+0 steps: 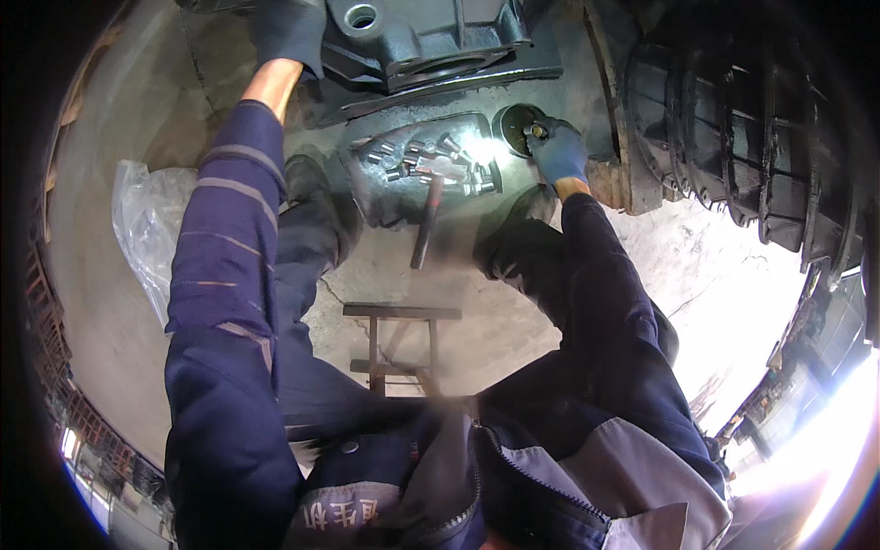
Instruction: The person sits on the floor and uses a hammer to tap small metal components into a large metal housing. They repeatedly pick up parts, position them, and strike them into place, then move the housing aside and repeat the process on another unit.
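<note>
My left hand (289,35), in a dark glove, reaches to the left side of a large dark metal casting (431,46). Its fingers are hard to make out at the upper edge. In a blue glove, my right hand (559,152) is closed at the rim of a round black tin (515,126) with dark contents. A small roundish, yellowish end (539,131) shows at its fingertips; what it belongs to is unclear. Left of the tin, several shiny metal bolts or pins (449,145) lie on a dark sheet (378,194), together with a hammer (429,220).
A low stool frame (401,313) stands between my legs. Clear plastic wrapping (151,215) lies on the floor at the left. At the right, a large ribbed dark casting (742,137) rests beside a wooden block (612,183). Bright light glares at the lower right.
</note>
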`<state>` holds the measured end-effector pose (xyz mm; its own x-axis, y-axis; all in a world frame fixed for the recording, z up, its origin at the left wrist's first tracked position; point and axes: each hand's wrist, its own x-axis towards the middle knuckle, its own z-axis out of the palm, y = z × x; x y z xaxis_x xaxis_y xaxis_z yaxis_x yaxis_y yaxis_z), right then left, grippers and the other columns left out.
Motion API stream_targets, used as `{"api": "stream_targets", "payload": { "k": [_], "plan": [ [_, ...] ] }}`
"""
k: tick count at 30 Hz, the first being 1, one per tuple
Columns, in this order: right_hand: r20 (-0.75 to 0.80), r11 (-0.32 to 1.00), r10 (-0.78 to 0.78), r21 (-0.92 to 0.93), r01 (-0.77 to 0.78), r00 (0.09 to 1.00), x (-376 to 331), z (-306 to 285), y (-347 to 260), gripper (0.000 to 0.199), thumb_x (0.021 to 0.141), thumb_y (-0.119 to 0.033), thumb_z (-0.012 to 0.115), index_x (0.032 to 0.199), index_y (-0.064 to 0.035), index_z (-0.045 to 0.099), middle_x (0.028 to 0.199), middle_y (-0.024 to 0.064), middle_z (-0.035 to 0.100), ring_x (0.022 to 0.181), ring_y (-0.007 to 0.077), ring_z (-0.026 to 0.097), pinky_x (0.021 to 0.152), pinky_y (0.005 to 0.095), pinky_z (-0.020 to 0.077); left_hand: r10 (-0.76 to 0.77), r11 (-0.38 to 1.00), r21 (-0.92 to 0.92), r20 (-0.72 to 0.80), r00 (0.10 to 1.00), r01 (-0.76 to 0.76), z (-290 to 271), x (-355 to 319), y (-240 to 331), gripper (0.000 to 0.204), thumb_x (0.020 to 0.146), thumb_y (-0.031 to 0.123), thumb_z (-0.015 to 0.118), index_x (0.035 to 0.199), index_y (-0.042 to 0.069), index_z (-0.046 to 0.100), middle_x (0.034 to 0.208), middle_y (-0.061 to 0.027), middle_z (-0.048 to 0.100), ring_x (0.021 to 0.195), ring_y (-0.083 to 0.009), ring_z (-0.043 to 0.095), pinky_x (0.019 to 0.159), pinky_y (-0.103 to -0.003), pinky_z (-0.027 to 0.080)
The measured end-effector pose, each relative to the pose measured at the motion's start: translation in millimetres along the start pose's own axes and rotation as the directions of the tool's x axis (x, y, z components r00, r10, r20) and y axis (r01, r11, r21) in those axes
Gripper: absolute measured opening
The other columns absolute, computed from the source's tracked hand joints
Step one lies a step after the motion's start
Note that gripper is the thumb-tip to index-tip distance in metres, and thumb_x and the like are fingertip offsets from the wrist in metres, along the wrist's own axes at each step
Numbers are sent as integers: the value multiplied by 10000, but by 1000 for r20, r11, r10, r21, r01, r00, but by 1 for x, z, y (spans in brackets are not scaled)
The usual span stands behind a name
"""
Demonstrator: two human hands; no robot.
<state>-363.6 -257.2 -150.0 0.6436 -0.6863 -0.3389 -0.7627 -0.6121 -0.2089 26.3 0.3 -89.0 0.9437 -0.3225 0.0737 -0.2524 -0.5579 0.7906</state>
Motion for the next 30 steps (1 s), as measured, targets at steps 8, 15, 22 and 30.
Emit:
{"api": "stream_targets", "payload": {
  "k": [8,15,22,30],
  "plan": [
    [68,995,78,-74,-73,995,9,14,-4,370,893,-345,680,1095,-45,760,1152,207,734,1078,383,705,939,471,553,19,999,48,32,999,-21,-19,18,-28,662,1097,523,374,1418,-26,556,1464,-220,566,1365,-291,521,1127,-400,403],
    [83,988,32,-155,-19,996,19,38,0,378,885,-360,678,1078,-45,762,1122,225,735,1060,401,707,934,469,558,2,998,67,56,998,-5,-25,19,-28,643,1100,505,374,1400,-29,570,1444,-221,583,1347,-291,538,1118,-399,410],
    [0,986,-56,-156,55,998,30,66,10,250,888,-235,643,994,-44,765,1049,198,754,981,393,727,863,481,581,-4,997,75,56,998,0,-25,19,-30,625,1104,487,375,1383,-32,583,1423,-221,600,1330,-292,554,1110,-398,418],
    [120,977,-30,-207,55,992,32,61,-1,346,886,-358,667,1040,-70,782,1081,200,752,1025,370,721,903,477,562,-3,997,72,62,998,-2,-24,19,-28,605,1108,466,376,1363,-36,599,1399,-222,620,1310,-292,573,1099,-397,427]
  ]
}}
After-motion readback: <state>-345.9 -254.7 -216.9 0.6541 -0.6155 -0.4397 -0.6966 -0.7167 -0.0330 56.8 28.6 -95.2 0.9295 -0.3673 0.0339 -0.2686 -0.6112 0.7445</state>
